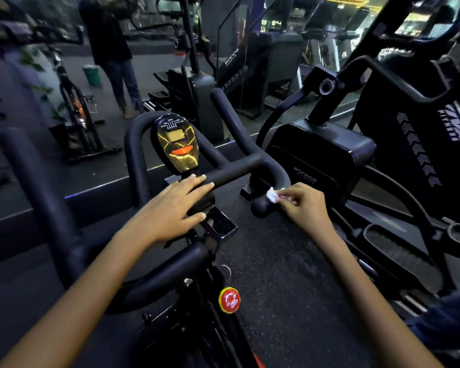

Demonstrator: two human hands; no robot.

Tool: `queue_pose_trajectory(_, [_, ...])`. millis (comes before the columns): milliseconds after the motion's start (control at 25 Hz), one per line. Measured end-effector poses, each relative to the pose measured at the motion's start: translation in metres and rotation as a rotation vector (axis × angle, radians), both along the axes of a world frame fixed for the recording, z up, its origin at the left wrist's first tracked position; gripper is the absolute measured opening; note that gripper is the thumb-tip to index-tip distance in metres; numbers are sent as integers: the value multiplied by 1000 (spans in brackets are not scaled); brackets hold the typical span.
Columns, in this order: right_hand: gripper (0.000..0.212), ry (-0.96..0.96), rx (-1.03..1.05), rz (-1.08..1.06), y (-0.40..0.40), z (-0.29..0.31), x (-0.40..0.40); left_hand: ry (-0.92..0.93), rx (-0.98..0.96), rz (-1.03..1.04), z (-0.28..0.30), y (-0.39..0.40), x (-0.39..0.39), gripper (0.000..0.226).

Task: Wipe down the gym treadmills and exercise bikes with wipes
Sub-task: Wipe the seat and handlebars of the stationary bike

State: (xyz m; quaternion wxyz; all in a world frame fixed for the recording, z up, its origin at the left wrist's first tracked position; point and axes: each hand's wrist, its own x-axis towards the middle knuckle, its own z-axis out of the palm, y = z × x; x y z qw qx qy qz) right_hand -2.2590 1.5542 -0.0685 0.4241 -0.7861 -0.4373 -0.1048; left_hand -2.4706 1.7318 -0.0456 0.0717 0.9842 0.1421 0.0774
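An exercise bike fills the middle of the view, with black padded handlebars (239,166) and a gold console (179,144) at their centre. My left hand (174,207) lies flat with straight fingers on the bar's middle, just below the console. My right hand (302,203) pinches a small crumpled white wipe (272,194) and holds it against the curved right end of the handlebar (263,205).
A red and yellow stop knob (229,300) sits low on the bike frame. An elliptical machine (356,155) stands close on the right. Another bike's black bar (37,187) rises at left. A mirror wall ahead reflects a standing person (112,49) and a green bin (93,75).
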Motion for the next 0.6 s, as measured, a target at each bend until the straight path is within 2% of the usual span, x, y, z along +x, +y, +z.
queue_pose_trajectory(200, [16, -161, 26, 211, -4, -9, -22, -109, -6, 91, -12, -1, -35, 66])
queue_pose_trajectory(400, [9, 18, 52, 58, 0, -5, -6, -148, 172, 128, -35, -5, -41, 60])
queue_pose_trajectory(600, [21, -205, -17, 278, -9, -16, -27, -288, 89, 160, -36, -8, -41, 58])
